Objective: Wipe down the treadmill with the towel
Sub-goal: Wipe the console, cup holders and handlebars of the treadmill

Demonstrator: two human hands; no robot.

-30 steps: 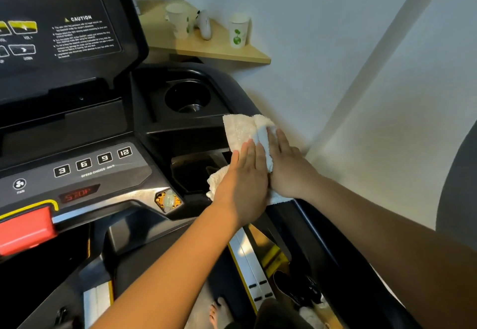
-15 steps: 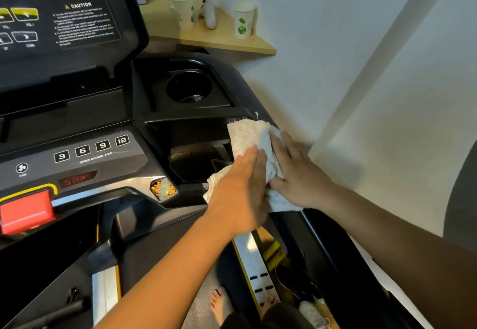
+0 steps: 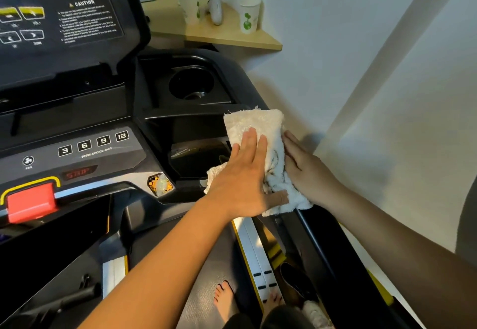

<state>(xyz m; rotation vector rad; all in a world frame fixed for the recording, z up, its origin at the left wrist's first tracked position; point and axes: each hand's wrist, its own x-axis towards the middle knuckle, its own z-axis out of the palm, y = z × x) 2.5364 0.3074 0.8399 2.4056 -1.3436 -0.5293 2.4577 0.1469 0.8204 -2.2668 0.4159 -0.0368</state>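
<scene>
Both hands flat on the towel (image 3: 258, 132): left hand (image 3: 242, 184) pressing on top, right hand (image 3: 307, 173) against its side (treadmill (image 3: 180, 127) underneath).

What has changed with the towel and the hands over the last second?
The left hand slid slightly forward over the towel; the right hand shifted from its top to its outer side. Nothing grasped or released. The towel stays on the treadmill handrail, both hands flat against it.

White towel (image 3: 254, 128), black treadmill (image 3: 154, 91), cup (image 3: 249, 17) seemingly green-printed.
</scene>
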